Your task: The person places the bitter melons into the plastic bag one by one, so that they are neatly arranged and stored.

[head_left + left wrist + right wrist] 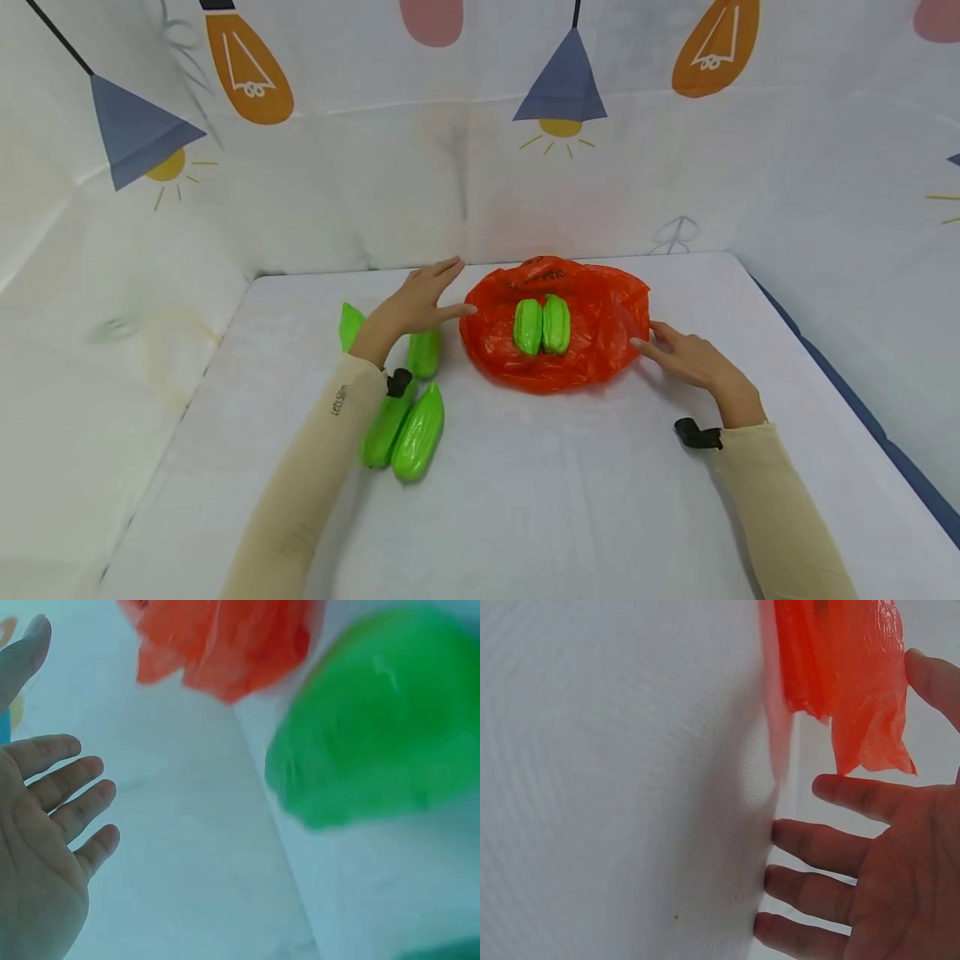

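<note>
An orange-red plastic bag (pixel 600 333) lies spread on the table, with two ridged, glossy green toy-like vegetables (pixel 556 325) side by side on its middle. At the bag's left edge is my left hand (pixel 416 302), fingers extended and thumb reaching toward the plastic. The left wrist view shows its palm (pixel 37 847) with nothing in it. My right hand (pixel 693 360) is at the right edge of the bag. In the right wrist view its thumb (pixel 936 679) meets the bag's edge, while the straight fingers (pixel 821 847) stay spread apart below the hanging plastic (pixel 870 712).
Several more glossy green vegetables lie left of the bag, among them a pointed one (pixel 418 433) in front and one (pixel 424 354) near the left wrist. The left forearm partly covers this group. A white cloth wall (pixel 405 192) with lamp prints rises behind the white table (pixel 525 500).
</note>
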Available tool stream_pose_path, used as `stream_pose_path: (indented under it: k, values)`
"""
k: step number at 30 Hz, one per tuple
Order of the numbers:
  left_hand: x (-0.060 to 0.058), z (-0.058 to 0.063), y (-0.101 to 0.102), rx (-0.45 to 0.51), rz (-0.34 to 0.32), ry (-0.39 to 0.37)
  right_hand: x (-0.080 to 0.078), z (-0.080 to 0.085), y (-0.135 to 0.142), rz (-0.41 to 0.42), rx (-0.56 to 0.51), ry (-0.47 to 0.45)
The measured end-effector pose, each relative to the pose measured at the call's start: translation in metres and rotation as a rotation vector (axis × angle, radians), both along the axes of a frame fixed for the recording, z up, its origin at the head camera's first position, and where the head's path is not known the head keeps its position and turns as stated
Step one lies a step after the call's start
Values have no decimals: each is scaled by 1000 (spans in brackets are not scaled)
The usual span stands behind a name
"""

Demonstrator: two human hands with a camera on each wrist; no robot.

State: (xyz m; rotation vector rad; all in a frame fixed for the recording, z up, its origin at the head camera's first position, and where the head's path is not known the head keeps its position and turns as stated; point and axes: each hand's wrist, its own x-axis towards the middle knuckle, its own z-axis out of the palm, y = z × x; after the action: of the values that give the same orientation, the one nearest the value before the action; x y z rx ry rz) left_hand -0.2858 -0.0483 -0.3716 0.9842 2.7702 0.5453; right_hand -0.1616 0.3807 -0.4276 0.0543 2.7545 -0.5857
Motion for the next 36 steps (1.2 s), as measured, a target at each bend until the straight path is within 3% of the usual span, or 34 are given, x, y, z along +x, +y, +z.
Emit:
stream_pose_path:
  k: [5, 13, 24, 36]
  values:
    - [2, 4, -29, 42, 52, 19, 0, -1, 0, 1, 3, -3]
    - [5, -2, -70, 93, 112, 6, 0, -2, 1, 3, 10, -8]
    - [15, -24, -121, 122, 240, -102, 0, -2, -1, 1, 14, -14]
    - [21, -59, -146, 83, 261, -183, 0, -3, 0, 3, 7, -6]
